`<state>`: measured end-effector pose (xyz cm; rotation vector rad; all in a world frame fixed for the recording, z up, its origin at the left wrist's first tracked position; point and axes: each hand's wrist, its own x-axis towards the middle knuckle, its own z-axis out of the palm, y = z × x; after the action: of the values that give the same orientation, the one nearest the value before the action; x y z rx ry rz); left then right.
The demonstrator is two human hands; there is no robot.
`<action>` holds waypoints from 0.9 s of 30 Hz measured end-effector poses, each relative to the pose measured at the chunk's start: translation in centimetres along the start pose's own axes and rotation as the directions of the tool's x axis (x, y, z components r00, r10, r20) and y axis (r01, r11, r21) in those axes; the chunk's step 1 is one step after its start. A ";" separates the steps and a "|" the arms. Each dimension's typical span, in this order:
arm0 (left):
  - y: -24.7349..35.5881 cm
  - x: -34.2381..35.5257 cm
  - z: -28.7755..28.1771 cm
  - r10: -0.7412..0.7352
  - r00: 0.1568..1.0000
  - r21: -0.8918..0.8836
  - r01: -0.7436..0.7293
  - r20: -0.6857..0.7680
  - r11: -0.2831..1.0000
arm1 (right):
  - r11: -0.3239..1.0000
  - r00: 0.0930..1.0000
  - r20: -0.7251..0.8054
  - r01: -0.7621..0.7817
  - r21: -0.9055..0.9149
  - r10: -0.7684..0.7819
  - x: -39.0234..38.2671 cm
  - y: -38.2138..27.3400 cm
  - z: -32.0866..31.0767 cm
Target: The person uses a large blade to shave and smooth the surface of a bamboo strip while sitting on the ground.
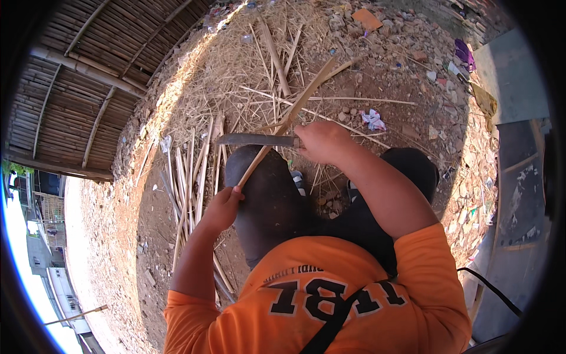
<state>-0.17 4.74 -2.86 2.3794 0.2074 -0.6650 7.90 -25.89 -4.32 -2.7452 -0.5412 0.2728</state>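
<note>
Seated with knees apart, I grip the lower end of a long bamboo strip (306, 97) in my left hand (223, 209), beside my left knee. The strip slants up and away to the right, and thin slivers stand off it near its middle. My right hand (323, 142) is closed around the handle of a large knife (253, 140). Its broad dark blade points left and lies across the strip, just above my left knee. Whether the blade has cut into the strip I cannot tell.
Several split bamboo strips (197, 171) lie in a heap on the ground to the left. More bamboo pieces (275, 56) and shavings are scattered ahead. A woven bamboo wall (82, 88) stands at far left, a grey panel (519, 194) at right. Rubble and crumpled litter (372, 120) cover the dirt.
</note>
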 end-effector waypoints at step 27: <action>-1.6 -0.8 0.3 0.234 0.965 0.162 -0.213 -0.119 0.963 | 0.994 0.993 -0.083 0.087 0.059 -0.082 1.7 -0.3 3.8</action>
<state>-1.50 5.88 -3.51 2.5437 -0.0562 -0.4233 8.37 -23.90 -7.93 -2.6521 -0.6147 0.1556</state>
